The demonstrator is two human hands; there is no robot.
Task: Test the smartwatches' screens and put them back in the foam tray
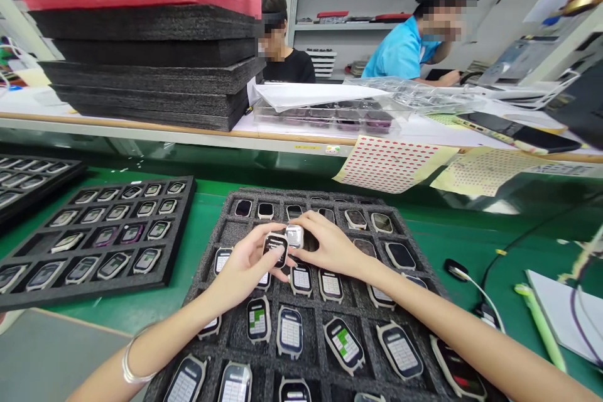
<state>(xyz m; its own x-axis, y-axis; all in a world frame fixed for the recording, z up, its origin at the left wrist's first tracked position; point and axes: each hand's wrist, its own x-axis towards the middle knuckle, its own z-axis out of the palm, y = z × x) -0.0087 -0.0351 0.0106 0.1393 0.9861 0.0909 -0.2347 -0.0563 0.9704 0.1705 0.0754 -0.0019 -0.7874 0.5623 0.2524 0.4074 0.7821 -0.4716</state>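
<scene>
My left hand (247, 259) grips a strapless smartwatch (274, 246) above the foam tray, its dark screen facing me and the thumb on the front. Right beside it, my right hand (332, 244) pinches a small silver square-cornered piece (294, 236), perhaps another watch case. Whether the two pieces touch, I cannot tell. Below both hands lies a black foam tray (315, 326) with many watch bodies in its compartments. Several show white grid screens, such as one watch (290, 331); a watch with green blocks (345, 344) lies tilted. My forearms hide some compartments.
Left of the tray are a second foam tray of watches (181, 232) and part of a third (42, 191). Stacked foam (155, 78) stands on the shelf ahead. Sticker sheets (396, 163) hang from its edge. A cable with a black puck (456, 269) and a green pen (541, 326) lie right. Two people sit beyond.
</scene>
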